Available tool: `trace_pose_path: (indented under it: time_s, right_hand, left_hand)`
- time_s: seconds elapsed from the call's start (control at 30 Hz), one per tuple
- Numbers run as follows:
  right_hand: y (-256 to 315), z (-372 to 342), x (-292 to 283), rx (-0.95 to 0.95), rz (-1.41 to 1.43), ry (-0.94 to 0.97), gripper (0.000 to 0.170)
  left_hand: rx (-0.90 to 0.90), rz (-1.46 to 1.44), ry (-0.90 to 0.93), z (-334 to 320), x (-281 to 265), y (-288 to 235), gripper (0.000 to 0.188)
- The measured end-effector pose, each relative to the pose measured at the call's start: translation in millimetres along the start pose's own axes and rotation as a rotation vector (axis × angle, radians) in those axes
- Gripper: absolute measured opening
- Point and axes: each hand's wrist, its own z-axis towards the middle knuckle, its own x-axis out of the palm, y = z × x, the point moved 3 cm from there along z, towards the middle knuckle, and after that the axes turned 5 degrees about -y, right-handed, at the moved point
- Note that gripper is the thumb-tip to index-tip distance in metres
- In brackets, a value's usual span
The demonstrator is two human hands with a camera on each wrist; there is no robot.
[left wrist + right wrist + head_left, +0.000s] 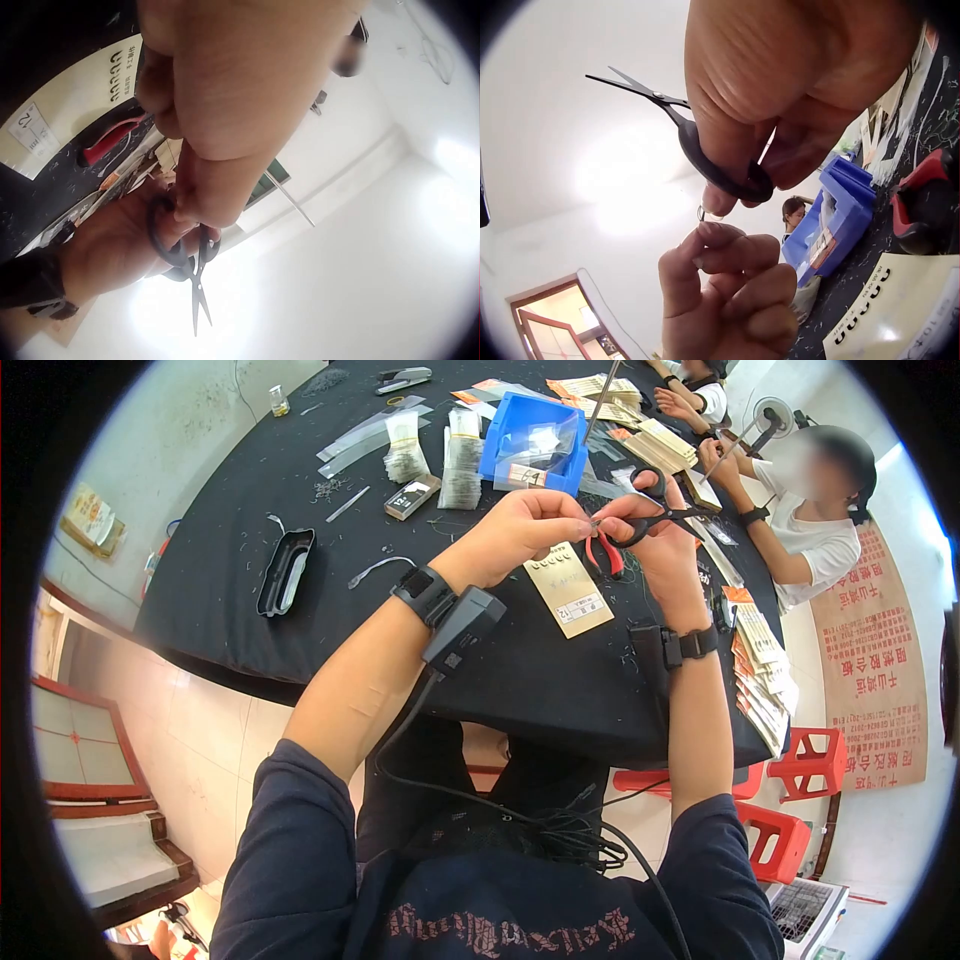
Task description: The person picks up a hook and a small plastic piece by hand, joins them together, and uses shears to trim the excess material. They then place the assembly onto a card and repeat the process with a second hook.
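Black scissors hang on the fingers of my right hand, blades pointing away from the fingertips and a little apart. In the right wrist view, the left hand pinches a tiny dark looped piece between thumb and index finger; the right fingertips meet it from above. The head view has the left hand touching or nearly touching the right one over the table. Below them lies a cream card with a row of small dark loops and a "12" label, beside red-handled pliers.
A blue bin holds clear bags. Bundles of strips, a small box and a black case lie on the black cloth. Stacked cards are at the right edge; people sit at the far right.
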Motion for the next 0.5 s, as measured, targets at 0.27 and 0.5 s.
trace_pose_path:
  time_s: [0.27,0.5]
  right_hand:
    - [-0.9,1.1,-0.5,-0.040,-0.025,0.025,0.047]
    - [0.7,0.5,0.5,-0.036,-0.010,0.028,0.048]
  left_hand:
    - [-0.049,-0.043,0.040,-0.6,0.9,0.0,0.012]
    - [-0.030,-0.022,0.027,-0.2,0.1,1.2,0.010]
